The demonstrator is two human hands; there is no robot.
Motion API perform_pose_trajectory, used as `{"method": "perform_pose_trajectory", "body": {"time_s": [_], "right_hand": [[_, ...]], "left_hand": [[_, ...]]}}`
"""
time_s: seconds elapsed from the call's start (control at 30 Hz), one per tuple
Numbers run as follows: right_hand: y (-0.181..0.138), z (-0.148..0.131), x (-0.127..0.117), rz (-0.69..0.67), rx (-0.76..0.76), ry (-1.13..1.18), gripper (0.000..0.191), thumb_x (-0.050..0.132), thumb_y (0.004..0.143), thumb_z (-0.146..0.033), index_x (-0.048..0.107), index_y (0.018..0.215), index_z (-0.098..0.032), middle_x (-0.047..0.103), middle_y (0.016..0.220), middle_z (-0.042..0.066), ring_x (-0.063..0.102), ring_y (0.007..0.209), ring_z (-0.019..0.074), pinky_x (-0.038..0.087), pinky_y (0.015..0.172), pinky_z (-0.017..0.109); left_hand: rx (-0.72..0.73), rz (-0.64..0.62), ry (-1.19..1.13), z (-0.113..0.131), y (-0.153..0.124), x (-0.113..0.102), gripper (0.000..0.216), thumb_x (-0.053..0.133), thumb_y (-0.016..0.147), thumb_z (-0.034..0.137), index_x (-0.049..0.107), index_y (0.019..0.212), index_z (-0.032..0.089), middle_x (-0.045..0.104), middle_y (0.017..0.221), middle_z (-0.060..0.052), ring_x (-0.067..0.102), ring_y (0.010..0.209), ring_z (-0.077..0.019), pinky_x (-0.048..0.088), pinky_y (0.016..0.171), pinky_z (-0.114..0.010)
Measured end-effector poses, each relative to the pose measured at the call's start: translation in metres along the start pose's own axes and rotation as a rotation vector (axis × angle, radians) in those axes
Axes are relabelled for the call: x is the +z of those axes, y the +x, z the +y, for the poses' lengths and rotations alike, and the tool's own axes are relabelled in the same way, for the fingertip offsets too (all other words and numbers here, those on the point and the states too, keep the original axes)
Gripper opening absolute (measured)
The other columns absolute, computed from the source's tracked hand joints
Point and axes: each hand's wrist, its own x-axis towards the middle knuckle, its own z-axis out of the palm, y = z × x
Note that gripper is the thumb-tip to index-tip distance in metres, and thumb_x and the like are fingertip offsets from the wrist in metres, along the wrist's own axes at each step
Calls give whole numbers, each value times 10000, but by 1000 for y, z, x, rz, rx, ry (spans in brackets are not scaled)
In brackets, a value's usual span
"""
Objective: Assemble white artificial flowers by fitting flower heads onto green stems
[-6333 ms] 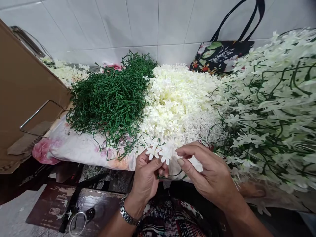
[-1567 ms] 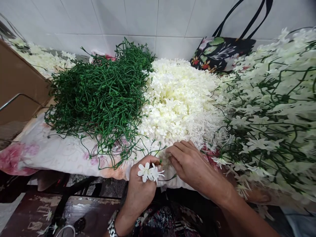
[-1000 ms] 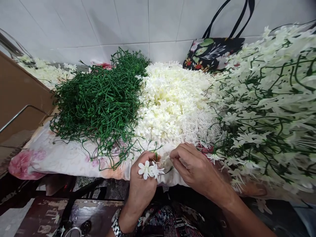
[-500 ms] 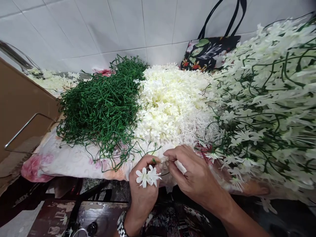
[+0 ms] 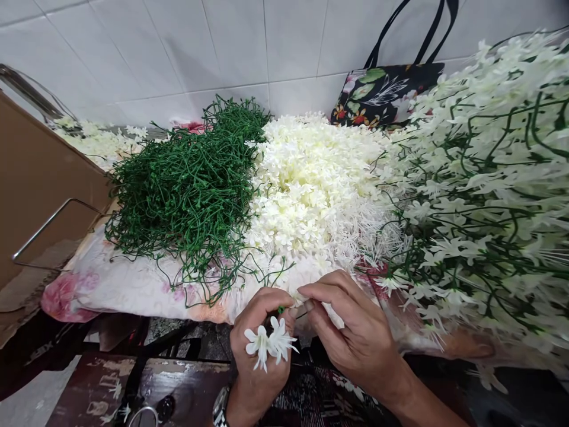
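My left hand [image 5: 260, 350] is closed round an artificial flower stem [image 5: 280, 309], of which a bit of green shows by the thumb. Two white blossoms [image 5: 270, 342] stick out over its fingers; the rest of the stem is hidden. Close on the right, my right hand [image 5: 351, 323] pinches thumb and forefinger together near the left thumb. What sits in that pinch is too small to make out. Beyond both hands lie a heap of loose white petals [image 5: 306, 178] and, left of it, a tangled pile of green plastic stems [image 5: 186, 190].
A large mass of assembled white flowers [image 5: 498, 196] rises on the right. A floral cloth [image 5: 133, 290] covers the work surface. Against the tiled wall stands a black flowered bag [image 5: 386, 95]. At the left are a cardboard box [image 5: 48, 178] and a bent metal wire [image 5: 42, 231].
Both hands sit slightly lower in the picture, and the blossoms in my left hand have tipped downward. The surroundings have shifted a little to the right with the camera.
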Motion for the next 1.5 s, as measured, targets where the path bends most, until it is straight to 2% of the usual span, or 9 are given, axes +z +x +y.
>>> {"method": "perform_pose_trajectory", "body": {"time_s": [0.3,0.47,0.67,0.77,0.87,1.0,1.1,1.27,1.5], "right_hand": [[-7,-3,1,36,66,70,219,480,813,-14,576,948,-156,572,741,24,532,705,125,477,596,246],[-10,-6,2,59,87,48,194,482,811,-19,574,920,-151,558,720,12,523,668,101,453,569,211],[-12,-5,1,38,95,80,189,480,826,-26,571,931,-153,564,739,13,529,694,99,453,593,209],[-13,-2,-3,-18,106,115,210,475,835,-37,568,984,-151,566,755,17,532,701,103,459,601,217],[-12,0,-5,-65,92,139,212,480,828,-33,566,984,-148,564,755,20,529,704,110,462,604,230],[-9,1,-5,-98,88,141,166,476,834,-38,563,927,-144,557,743,22,520,703,114,453,598,238],[-8,1,-6,-97,81,109,143,479,844,-47,553,912,-148,554,743,20,513,711,118,446,609,248],[-8,2,-9,-95,98,65,127,479,850,-53,551,890,-150,547,738,19,508,712,122,433,614,254],[-6,-2,-5,-109,57,45,118,464,869,-64,542,864,-153,554,709,22,491,672,135,417,591,278]], "left_hand": [[270,-71,89,0,0,-6,236,533,774,-7,614,912,166,672,780,-45,645,711,-147,526,643,-230],[395,-122,99,-1,1,-11,183,530,843,114,622,999,142,692,833,-86,671,739,-162,545,609,-230],[391,-190,24,-7,-3,-16,244,525,881,256,629,1060,128,706,954,-134,682,846,-194,549,693,-251],[314,-228,-74,-8,-2,-14,198,534,875,241,649,1001,140,701,908,-123,676,788,-185,542,652,-253],[215,-192,-180,-9,-1,-9,140,548,843,112,645,931,161,668,827,-74,632,707,-143,512,591,-226],[197,-207,-181,-8,1,-5,175,571,797,37,644,899,159,639,788,-48,600,685,-124,482,581,-211],[103,-192,-240,-8,1,-5,139,590,803,73,642,872,182,648,763,-29,606,691,-128,482,607,-219],[-284,-118,-403,-10,-2,0,110,592,845,276,648,844,181,622,712,-15,512,522,-101,406,488,-220],[-417,-147,-495,-11,-2,5,133,642,808,292,644,741,177,502,563,38,369,445,-65,291,427,-197]]}}
